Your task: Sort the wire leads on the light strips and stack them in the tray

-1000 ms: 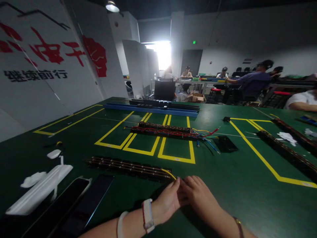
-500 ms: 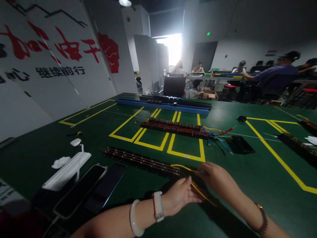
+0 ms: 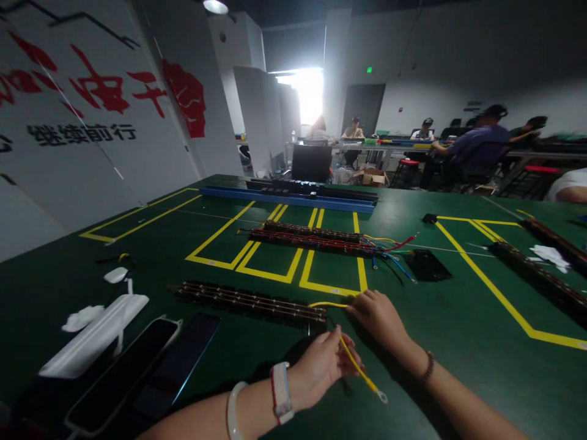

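Note:
My left hand [image 3: 323,363], with a watch band and a pale bangle on its arm, is closed on a yellow cable [image 3: 358,365] with a metal ring terminal [image 3: 382,397] at its loose end. To its right and farther off, my right hand [image 3: 378,319] has its fingers closed round a yellow cable [image 3: 331,304] that comes out of a long dark strip [image 3: 252,304] with bright metal lines. My fingers hide whether these are one cable or two. The strip lies flat on the green table, beyond both hands.
Beyond lies another strip bundle [image 3: 312,237] with red and blue wires. A black box [image 3: 428,264] sits at its right. Phones [image 3: 177,360] and a white pouch [image 3: 96,336] lie at left, blue rails [image 3: 284,195] at the back, more strips [image 3: 541,275] at right. Several people sit farther off.
The camera view has shifted right. The ring-ended yellow cable now shows clearly, pointing down and right from my left hand. My right hand is more closed on its cable.

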Motion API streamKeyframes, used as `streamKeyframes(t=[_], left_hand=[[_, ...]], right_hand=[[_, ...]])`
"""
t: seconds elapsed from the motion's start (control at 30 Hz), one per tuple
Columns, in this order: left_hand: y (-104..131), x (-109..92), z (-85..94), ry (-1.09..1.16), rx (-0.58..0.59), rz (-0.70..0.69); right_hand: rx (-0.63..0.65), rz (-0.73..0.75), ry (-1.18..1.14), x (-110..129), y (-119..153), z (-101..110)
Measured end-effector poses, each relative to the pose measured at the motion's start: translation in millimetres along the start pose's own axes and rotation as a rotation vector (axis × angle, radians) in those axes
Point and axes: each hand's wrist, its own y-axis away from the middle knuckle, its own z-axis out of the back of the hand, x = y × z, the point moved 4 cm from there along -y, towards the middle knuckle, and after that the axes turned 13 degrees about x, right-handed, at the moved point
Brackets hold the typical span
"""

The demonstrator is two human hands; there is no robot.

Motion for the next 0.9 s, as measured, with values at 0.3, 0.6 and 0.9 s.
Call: streamKeyframes(t=[0.3, 0.6, 0.9], left_hand=[[5, -25, 3.5, -0.499, -0.067, 0.124], [9, -59, 2.8, -1.22, -0.118, 0.208], [17, -55, -7.8, -1.71, -0.193, 0.05]], right_hand=[[-0.087, 0.08, -0.161, -8, 20, -2], [-0.064, 0.099, -0.24, 1, 20, 4], [0.09, 0.085, -0.317, 22, 16, 0]])
